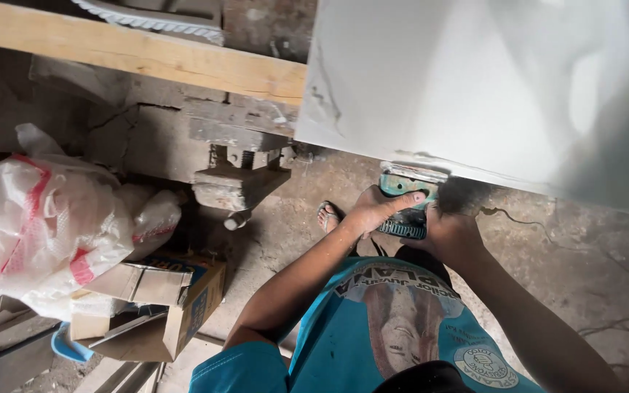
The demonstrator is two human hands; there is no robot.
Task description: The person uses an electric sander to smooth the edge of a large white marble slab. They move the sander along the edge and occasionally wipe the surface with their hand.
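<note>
2 hands clamp teal power tool (405,204): left hand (374,209), right hand (451,231). Risk: tool kicks, chipping white slab (489,80) edge.

Cracked, dusty grey floor (591,262). Lying on it at the left: a white plastic bag (45,225) with red stripes, an open cardboard box (176,306), some flat boards (9,342). Nearby, one foot in a sandal (327,215). A thin cable (613,324) on the right.
</note>
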